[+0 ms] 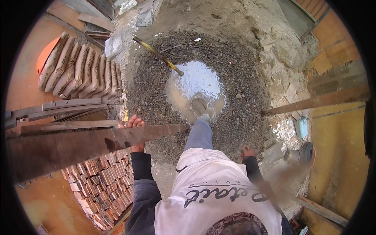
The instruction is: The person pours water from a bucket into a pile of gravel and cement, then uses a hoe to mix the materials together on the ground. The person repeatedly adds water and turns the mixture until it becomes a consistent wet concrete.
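My left hand (133,126) is against a brown upright post (88,144), its fingers showing beyond the post's far edge and its palm partly hidden. My right hand (247,152) hangs at my right side above the gravel, its fingers curled; whether anything is in it cannot be told. Ahead of me a ring of gravel (147,100) surrounds a pool of cloudy water (199,79). One of my feet (199,107) is in the pool near its close edge. A long handle with worn yellow paint (155,54) lies across the gravel, one end over the water.
Filled sacks (85,70) are stacked at left, near wooden planks (73,104). Stacked bricks (102,188) stand behind my left hand. On the right are another brown post (317,102), a light-blue container (301,127) and a dark bucket-like container (305,154).
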{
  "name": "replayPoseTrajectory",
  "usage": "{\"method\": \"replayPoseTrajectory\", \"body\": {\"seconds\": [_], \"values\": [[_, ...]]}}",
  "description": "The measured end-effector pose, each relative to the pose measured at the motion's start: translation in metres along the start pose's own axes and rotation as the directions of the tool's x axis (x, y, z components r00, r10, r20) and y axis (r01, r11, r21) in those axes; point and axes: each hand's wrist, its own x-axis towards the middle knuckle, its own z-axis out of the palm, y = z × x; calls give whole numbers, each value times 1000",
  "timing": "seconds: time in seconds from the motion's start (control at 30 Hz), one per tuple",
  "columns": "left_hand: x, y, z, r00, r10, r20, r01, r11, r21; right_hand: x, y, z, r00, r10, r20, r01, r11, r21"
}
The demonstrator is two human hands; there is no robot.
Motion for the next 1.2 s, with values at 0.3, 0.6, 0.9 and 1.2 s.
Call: {"method": "replayPoseTrajectory", "body": {"seconds": [0.3, 0.6, 0.9, 1.2], "values": [[-17, -66, -26, 860, -309, -406, 293, 950, -104, 181, -358, 174, 774, -479, 413, 620, 445, -646], [-19, -63, 9, 786, -262, -559, 215, 965, -150, 187, -580, 321, 773, -429, 467, 621, 663, -419], [-19, -71, 13, 751, -167, -638, -6, 966, -260, 221, -630, 309, 792, -332, 512, 553, 745, -374], [-25, -80, 19, 434, -113, -894, -268, 931, -248, 258, -644, 411, 526, -208, 825, 841, -18, -541]]}}
